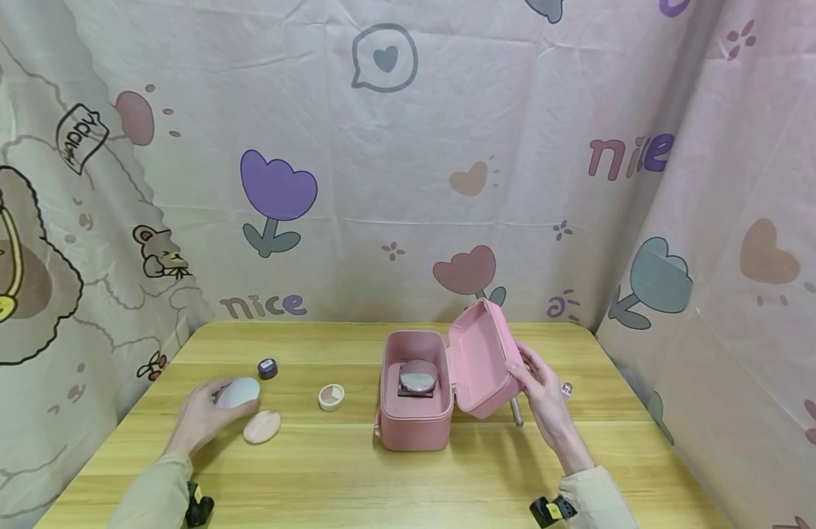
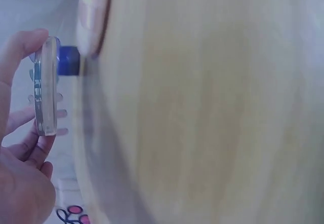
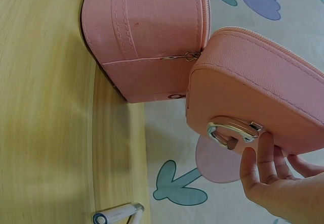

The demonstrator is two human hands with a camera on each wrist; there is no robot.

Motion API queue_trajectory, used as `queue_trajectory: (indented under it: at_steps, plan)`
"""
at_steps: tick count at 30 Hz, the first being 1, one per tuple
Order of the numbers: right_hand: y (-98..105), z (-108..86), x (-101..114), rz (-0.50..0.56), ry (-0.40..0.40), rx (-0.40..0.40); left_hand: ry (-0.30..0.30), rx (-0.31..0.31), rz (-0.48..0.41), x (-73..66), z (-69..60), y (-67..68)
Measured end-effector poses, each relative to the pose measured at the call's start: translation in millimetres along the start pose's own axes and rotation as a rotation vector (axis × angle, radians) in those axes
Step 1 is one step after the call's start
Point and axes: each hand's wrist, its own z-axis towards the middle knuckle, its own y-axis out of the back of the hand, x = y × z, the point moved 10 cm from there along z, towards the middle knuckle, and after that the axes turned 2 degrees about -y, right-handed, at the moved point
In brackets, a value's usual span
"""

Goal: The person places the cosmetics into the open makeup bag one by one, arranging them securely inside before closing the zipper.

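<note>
My left hand (image 1: 198, 416) grips a round, pale compact (image 1: 239, 393) by its rim, raised over the table's left side; in the left wrist view the compact (image 2: 46, 87) is edge-on between thumb and fingers. A pink cosmetic case (image 1: 414, 433) stands upright near the middle, its lid (image 1: 482, 360) swung out to the right. With thumb and fingers, my right hand (image 1: 545, 393) holds the lid's outer edge; the right wrist view shows the lid's handle (image 3: 233, 130) beside the fingers. Inside the case, a round shiny compact (image 1: 418, 375) lies on a dark square item (image 1: 414, 394).
Near the left hand lie a pinkish oval puff-like piece (image 1: 262, 427) and a small dark blue jar (image 1: 267, 369). A round white-rimmed palette (image 1: 331, 397) sits left of the case. A silvery tube (image 1: 517, 411) and a small shiny item (image 1: 567, 389) are at right. Patterned curtains surround the table (image 1: 302, 485).
</note>
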Motion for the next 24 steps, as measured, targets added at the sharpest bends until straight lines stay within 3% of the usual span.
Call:
queue_trajectory:
  at_steps: [16, 24]
  plan:
    - [1, 0.7, -1, 0.000, -0.005, -0.005, -0.057, -0.010, -0.075, -48.5, 7.4, 1.1]
    - [1, 1.1, -1, 0.005, 0.002, -0.003, -0.090, -0.022, -0.103, -79.0, 11.9, 0.6]
